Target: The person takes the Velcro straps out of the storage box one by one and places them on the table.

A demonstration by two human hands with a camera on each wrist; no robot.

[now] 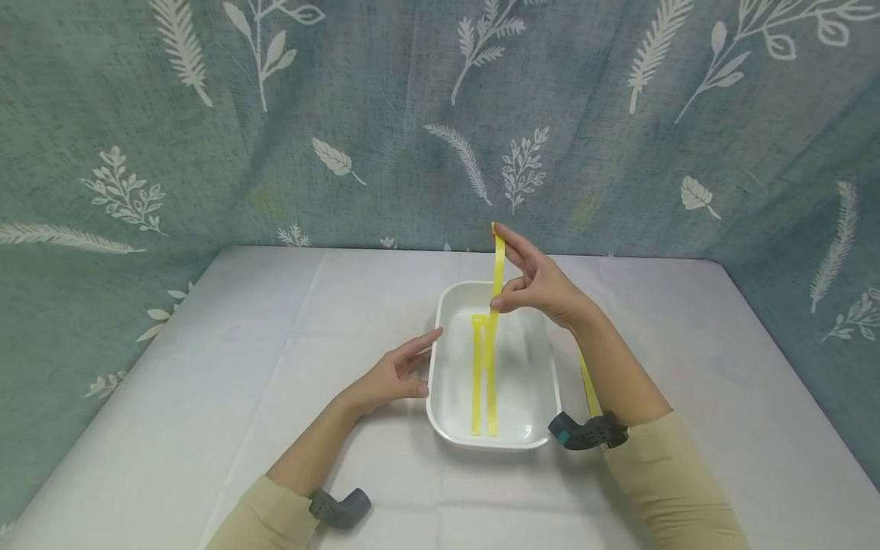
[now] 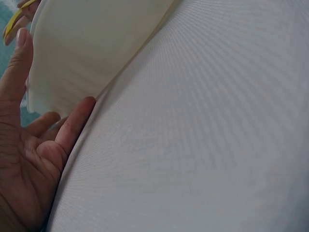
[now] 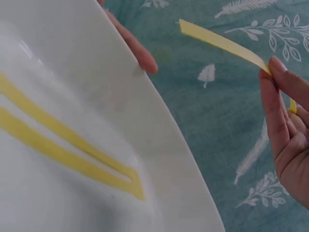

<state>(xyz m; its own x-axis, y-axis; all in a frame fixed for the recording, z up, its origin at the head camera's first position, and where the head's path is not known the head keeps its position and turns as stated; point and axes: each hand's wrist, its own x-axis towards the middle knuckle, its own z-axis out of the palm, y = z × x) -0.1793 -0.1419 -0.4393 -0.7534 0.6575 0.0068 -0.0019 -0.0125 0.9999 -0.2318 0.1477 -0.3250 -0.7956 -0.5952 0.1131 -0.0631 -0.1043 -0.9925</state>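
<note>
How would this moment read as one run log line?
right hand: pinches yellow strip above white tray | left hand: touches tray's left side | inside tray: yellow bands

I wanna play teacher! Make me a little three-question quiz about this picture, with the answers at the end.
1. Pick one: What does the right hand hold?
A) a red spoon
B) a yellow strip
C) a blue cup

2. True or false: The left hand is inside the white tray.

3. Fill the gap: The cloth behind the table has pale ____ printed on it.

Key:
1. B
2. False; it is at the outer side of the white tray.
3. leaves
</note>
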